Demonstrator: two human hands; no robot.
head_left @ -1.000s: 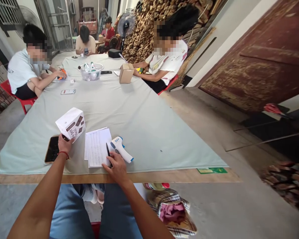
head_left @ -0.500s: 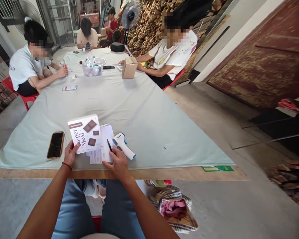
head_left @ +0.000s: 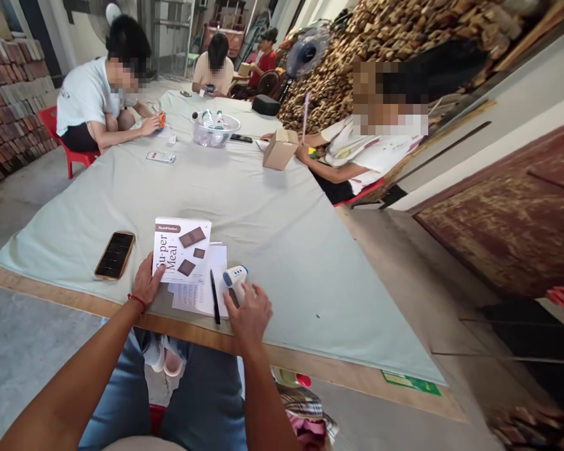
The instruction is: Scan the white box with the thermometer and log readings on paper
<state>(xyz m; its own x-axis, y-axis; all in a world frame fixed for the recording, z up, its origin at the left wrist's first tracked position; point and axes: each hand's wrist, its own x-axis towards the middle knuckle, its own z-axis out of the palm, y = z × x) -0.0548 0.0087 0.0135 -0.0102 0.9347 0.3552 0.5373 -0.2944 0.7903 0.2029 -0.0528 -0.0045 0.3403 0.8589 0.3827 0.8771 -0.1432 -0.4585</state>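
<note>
The left hand point(head_left: 148, 285) clasps in its fingers the eight-o'clock corner of a probably light, crushable box point(head_left: 188, 247), best held by its edges, white with brown print, over papers point(head_left: 192, 299), while at its four o'clock a likely slick white-and-blue thermometer point(head_left: 235, 275) meets the right hand point(head_left: 251, 316), whose grip I cannot tell.

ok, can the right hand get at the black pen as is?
Probably yes: the black pen lies uncovered on the papers, close by the right hand, though that hand is at the white thermometer.
</note>
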